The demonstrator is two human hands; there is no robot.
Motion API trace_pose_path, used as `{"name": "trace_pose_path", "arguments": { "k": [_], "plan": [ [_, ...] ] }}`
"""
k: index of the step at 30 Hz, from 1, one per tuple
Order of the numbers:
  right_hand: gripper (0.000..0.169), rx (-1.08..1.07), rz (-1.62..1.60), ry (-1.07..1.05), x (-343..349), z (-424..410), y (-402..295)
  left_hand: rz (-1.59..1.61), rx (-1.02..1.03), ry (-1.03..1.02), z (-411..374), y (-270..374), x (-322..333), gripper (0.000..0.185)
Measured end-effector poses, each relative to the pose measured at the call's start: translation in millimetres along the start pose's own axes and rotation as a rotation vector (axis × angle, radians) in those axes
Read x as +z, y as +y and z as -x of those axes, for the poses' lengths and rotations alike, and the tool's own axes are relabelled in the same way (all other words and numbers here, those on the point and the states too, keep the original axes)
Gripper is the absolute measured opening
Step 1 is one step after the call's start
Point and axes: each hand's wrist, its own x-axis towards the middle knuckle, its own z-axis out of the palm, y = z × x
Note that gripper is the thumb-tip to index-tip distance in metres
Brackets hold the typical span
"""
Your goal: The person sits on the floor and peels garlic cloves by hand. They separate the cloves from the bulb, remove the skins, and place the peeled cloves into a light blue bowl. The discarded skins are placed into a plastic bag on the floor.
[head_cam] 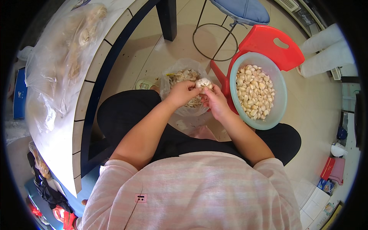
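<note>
A whitish garlic bulb (203,83) is held between both hands above an open plastic bag. My left hand (181,93) pinches its left side with thumb and fingers. My right hand (216,100) grips it from the right and below, the thumb on its lower front. Under the hands, the clear plastic bag (167,103) contains garlic skins and stalk scraps (185,75). To the right, a pale green plastic basin (284,95) holds a heap of separated garlic cloves (255,92); it rests on a red plastic chair (250,38).
On the left is a white table (95,47) with a large clear plastic bag (54,69) on top. A stool with a blue cushion (244,10) stands beyond the red chair. Another person's legs in white trousers (327,54) are at the upper right.
</note>
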Motion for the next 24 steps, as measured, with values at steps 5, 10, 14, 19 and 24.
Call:
{"name": "trace_pose_path", "arguments": {
  "k": [5,10,14,19,24],
  "plan": [
    [0.030,-0.055,0.160,-0.014,4,5,-2,-0.006,-0.023,-0.074,-2,-2,-5,0.023],
    [0.030,-0.046,0.188,-0.059,1,6,-5,-0.033,-0.025,-0.136,-3,-2,-8,0.022],
    [0.038,-0.009,0.122,-0.070,-5,4,-3,-0.127,0.073,-0.097,1,3,-10,0.022],
    [0.034,0.017,0.054,-0.105,-10,0,-2,0.053,-0.079,-0.115,-3,0,-9,0.020],
    [0.029,0.061,0.027,-0.203,-12,0,-2,0.290,-0.026,-0.134,-4,-4,-5,0.024]
  ]
}}
